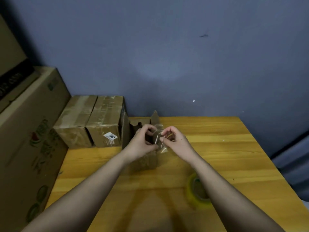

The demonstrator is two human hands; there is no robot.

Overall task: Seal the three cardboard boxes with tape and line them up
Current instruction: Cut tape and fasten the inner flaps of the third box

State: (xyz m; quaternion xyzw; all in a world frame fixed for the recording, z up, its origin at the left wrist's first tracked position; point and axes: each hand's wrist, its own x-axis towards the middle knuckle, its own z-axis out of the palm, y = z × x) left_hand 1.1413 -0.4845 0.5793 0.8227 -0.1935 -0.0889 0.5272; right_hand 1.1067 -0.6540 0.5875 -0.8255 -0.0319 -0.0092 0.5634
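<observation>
Both hands, left (pixel 142 141) and right (pixel 173 139), pinch clear tape strip (pixel 159 139) over open box (pixel 143 148); tape roll (pixel 198 192) near right forearm; taped box (pixel 104 121) label (pixel 110 136) reads "2097".

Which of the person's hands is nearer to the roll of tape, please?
Right. The right hand is beyond the tape roll, whose forearm passes beside it; the left hand is further left.

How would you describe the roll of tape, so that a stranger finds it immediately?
Start at the wooden table. Near its front right edge, beside the person's right forearm, lies a yellowish transparent tape roll. Unlike the brown cardboard boxes at the far left, it is round and see-through.
</observation>
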